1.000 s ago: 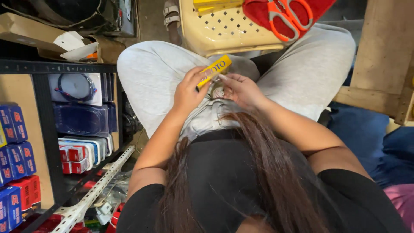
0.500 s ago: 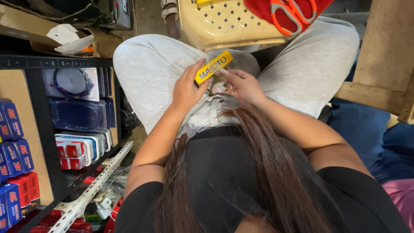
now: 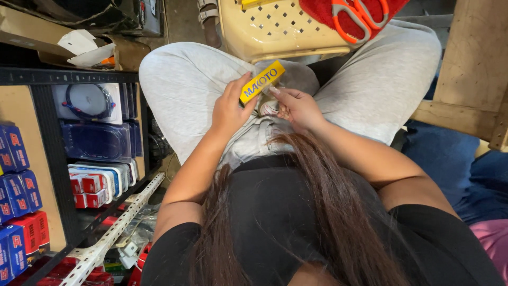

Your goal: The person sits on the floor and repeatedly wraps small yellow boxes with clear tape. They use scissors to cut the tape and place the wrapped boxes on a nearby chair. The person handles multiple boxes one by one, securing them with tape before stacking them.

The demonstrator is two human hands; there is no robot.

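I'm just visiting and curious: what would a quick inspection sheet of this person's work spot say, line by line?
Surface: no table; the work happens over the lap in light grey trousers.
Job's things: small flat yellow box with blue print, held tilted above the lap.
Clutter: cream perforated plastic basket ahead of the knees, orange-handled scissors on a red cloth in it.
Hands: left hand grips the yellow box; right hand has its fingertips at the box's lower edge.
Cables: a coiled cable in a clear pack on the shelf.
Surroundings: black metal shelf with blue and red small boxes; wooden board on the right.
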